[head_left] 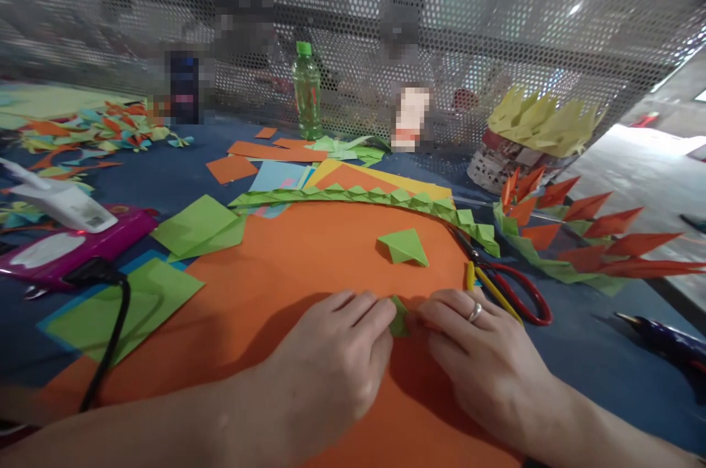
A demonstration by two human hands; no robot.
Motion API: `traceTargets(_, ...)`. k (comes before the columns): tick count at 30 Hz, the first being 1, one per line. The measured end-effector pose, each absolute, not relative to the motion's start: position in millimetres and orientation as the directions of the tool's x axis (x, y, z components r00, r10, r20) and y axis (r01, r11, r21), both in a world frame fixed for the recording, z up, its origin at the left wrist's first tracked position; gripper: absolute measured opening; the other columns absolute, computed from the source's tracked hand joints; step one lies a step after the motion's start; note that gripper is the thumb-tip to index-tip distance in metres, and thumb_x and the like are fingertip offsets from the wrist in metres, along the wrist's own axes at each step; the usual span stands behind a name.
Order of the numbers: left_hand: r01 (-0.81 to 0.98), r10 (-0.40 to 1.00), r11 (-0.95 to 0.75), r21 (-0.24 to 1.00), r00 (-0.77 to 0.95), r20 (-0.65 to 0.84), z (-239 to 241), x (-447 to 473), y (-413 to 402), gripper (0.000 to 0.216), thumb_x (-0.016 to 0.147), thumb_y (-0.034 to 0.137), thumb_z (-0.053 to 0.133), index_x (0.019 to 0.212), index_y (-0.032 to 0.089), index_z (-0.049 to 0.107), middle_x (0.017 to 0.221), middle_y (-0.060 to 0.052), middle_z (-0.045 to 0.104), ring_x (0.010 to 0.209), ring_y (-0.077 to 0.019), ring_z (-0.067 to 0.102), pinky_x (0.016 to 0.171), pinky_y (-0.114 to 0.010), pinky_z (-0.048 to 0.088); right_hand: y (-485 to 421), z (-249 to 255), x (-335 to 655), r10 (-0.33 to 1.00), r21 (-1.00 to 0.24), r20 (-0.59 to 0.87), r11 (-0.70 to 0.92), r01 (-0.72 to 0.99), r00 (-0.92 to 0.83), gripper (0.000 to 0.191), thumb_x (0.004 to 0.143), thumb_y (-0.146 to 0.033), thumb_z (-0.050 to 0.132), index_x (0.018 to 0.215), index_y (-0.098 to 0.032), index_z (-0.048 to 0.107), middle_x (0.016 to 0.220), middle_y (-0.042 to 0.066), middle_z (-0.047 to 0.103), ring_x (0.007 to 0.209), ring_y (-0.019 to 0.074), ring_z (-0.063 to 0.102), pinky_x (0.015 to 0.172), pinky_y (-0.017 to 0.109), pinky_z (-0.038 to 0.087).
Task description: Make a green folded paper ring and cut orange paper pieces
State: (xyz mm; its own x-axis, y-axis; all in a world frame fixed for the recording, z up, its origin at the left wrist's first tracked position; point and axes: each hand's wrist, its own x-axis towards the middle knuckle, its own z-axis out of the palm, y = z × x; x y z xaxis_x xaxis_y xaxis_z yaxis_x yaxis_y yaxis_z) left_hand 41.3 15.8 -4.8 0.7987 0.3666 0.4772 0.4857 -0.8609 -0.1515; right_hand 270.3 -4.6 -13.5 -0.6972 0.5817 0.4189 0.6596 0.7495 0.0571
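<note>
Between my hands is a small piece of green paper (pixel 399 317), mostly covered by my fingers, above a large orange sheet (pixel 309 254). My left hand (pixel 345 339) is closed at the paper's left side. My right hand (pixel 474 339), with a ring on one finger, pinches its right side. Just beyond them lies a folded green paper piece (pixel 405 247). A long green folded-paper strip (pixel 353 195) curves along the sheet's far edge. Red-handled scissors (pixel 518 291) rest to the right of my right hand.
Green paper squares (pixel 201 227) lie at left, near a purple power strip (pixel 71 247) with a black cord. Paper scraps (pixel 99 126), a green-capped bottle (pixel 307 93) and a mesh panel (pixel 342 12) stand behind. At right are an orange-pointed paper crown (pixel 596 232) and a glue gun (pixel 667 339).
</note>
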Motion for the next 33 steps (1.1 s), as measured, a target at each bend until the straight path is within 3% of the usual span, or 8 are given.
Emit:
traceTargets(6,0.375,0.311,-0.925,-0.058,0.836,0.452,-11,36,16,0.029,0.09,0.007,0.044,0.107,0.007,0.068,0.103,-0.012,0.069,0.086,-0.0234,0.059,0.077,-0.037,0.05,-4,-16,271,0.585,0.041,0.423,0.75,0.66,-0.692,0.028,0.091,-0.003,0.039,0.078,-0.018,0.059,0.093,0.006,0.068,0.084,0.0213,0.055,0.072,0.038,0.041)
traceTargets(11,0.396,0.346,-0.917,-0.033,0.837,0.423,-14,41,16,0.025,0.09,0.004,0.045,0.084,0.013,0.067,0.078,-0.005,0.06,0.068,-0.0198,0.049,0.067,-0.038,0.045,-4,-15,271,0.597,0.045,0.413,0.741,0.67,-0.688,0.03,0.088,-0.001,0.038,0.083,-0.018,0.062,0.095,0.006,0.069,0.086,0.0217,0.055,0.074,0.039,0.04)
traceTargets(16,0.346,0.297,-0.937,-0.037,0.85,0.436,-16,40,14,0.023,0.085,0.005,0.049,0.069,0.016,0.061,0.082,-0.007,0.06,0.072,-0.0215,0.046,0.069,-0.039,0.042,-4,-12,270,0.583,0.043,0.425,0.751,0.659,-0.692,0.029,0.086,0.0,0.041,0.086,-0.016,0.065,0.094,0.006,0.069,0.084,0.0217,0.055,0.071,0.038,0.04)
traceTargets(20,0.338,0.291,-0.941,-0.034,0.853,0.433,-13,36,14,0.02,0.081,0.007,0.052,0.064,0.017,0.057,0.071,-0.005,0.053,0.068,-0.02,0.043,0.066,-0.038,0.041,-2,-10,270,0.582,0.027,0.434,0.754,0.656,-0.688,0.031,0.084,0.001,0.042,0.092,-0.015,0.067,0.093,0.006,0.069,0.084,0.0216,0.055,0.07,0.036,0.041)
traceTargets(23,0.356,0.343,-0.933,0.063,0.819,0.459,-7,34,18,0.019,0.082,0.007,0.049,0.069,0.017,0.059,0.07,-0.005,0.055,0.065,-0.0186,0.045,0.064,-0.036,0.041,0,-10,271,0.589,-0.001,0.447,0.753,0.658,-0.673,0.033,0.086,0.001,0.041,0.091,-0.016,0.068,0.093,0.006,0.069,0.084,0.0205,0.055,0.072,0.034,0.044)
traceTargets(28,0.351,0.457,-0.889,0.293,0.673,0.582,5,33,33,0.028,0.09,0.002,0.042,0.085,0.017,0.066,0.086,-0.005,0.068,0.077,-0.0164,0.058,0.073,-0.032,0.047,5,0,272,0.613,-0.014,0.468,0.725,0.688,-0.636,0.033,0.088,-0.003,0.041,0.097,-0.018,0.07,0.1,0.007,0.07,0.091,0.0198,0.057,0.078,0.031,0.049)
traceTargets(33,0.47,0.619,-0.78,0.413,0.676,0.401,23,32,48,0.031,0.094,0.004,0.04,0.102,0.018,0.067,0.112,-0.007,0.067,0.105,-0.0188,0.064,0.092,-0.033,0.052,4,16,298,0.796,0.022,0.429,0.464,0.886,-0.428,0.023,0.095,-0.011,0.046,0.099,-0.019,0.068,0.097,0.008,0.068,0.089,0.0218,0.062,0.078,0.034,0.049)
